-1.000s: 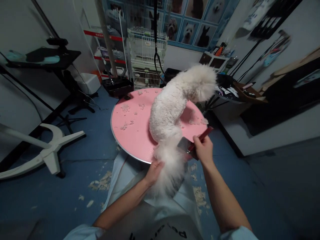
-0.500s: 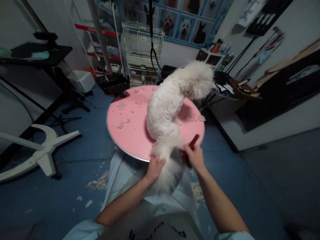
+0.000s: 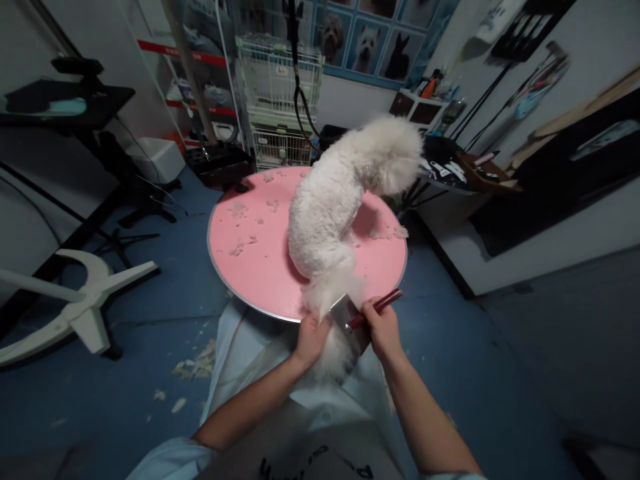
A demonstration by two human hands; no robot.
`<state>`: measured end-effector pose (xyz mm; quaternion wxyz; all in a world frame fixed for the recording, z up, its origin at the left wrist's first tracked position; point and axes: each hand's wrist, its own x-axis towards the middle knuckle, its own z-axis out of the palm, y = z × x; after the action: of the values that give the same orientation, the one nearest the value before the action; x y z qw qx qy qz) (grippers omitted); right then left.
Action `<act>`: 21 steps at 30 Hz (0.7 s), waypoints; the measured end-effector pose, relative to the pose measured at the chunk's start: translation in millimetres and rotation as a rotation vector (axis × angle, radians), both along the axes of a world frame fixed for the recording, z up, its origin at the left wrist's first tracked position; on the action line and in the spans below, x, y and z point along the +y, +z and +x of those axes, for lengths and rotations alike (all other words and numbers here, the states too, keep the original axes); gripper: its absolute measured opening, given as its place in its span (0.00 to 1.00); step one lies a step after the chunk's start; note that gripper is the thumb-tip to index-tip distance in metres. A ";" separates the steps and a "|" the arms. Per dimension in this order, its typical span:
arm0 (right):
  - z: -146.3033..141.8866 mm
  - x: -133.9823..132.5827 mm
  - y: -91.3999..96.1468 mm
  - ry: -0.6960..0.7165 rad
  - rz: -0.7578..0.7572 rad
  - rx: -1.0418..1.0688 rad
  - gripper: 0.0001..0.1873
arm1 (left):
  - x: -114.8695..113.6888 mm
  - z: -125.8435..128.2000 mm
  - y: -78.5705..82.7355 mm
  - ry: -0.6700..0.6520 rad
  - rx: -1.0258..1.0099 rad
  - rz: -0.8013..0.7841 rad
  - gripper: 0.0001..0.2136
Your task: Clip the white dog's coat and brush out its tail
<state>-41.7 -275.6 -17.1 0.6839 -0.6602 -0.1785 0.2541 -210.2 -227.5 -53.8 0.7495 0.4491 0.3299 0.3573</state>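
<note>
While left hand (image 3: 312, 339) round fur (image 3: 331, 360), right (image 3: 384, 332) round brush (image 3: 346, 309).

My left hand (image 3: 310, 341) holds long, fluffy fur (image 3: 331, 360) at the rear of a white dog (image 3: 323, 207) on a round pink table (image 3: 245, 287). My right hand (image 3: 384, 332) holds a slicker brush (image 3: 344, 311) with a dark red handle (image 3: 384, 303) against that fur. Loose tufts (image 3: 239, 210) dot the table; wire cages (image 3: 280, 80) stand beyond it.

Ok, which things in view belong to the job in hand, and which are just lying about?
In hand:
white dog, on the pink table
fluffy fur, held by the left hand
red-handled brush, in the right hand

Lying about:
clippings on the floor
wire cages
white box
white stand base
</note>
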 end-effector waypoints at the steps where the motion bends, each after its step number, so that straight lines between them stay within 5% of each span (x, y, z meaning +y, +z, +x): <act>1: 6.0 -0.8 -0.2 -0.025 -0.003 0.035 0.19 | -0.2 0.1 -1.2 0.013 0.004 0.018 0.15; 6: 37.4 -21.1 15.6 -0.431 0.334 0.284 0.22 | -1.5 0.6 -3.9 0.036 0.057 0.101 0.14; 9: 15.6 -29.2 16.6 -0.283 0.390 0.273 0.22 | -3.3 1.7 -4.3 0.064 0.111 0.119 0.14; 12: -17.2 -23.8 6.0 -0.044 0.183 0.267 0.22 | -4.7 2.1 -5.3 0.077 0.136 0.120 0.13; 16: -29.0 -20.2 -4.3 -0.087 0.214 0.301 0.22 | -5.3 2.4 -8.0 0.074 0.125 0.128 0.13; 21: -25.6 -24.8 -6.0 0.046 0.159 0.325 0.23 | -5.8 5.5 -14.6 0.102 0.139 0.072 0.16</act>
<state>-67.3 -300.3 -23.1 0.7478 -0.5501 -0.1003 0.3579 -204.7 -233.3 -68.4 0.6891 0.4822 0.3904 0.3745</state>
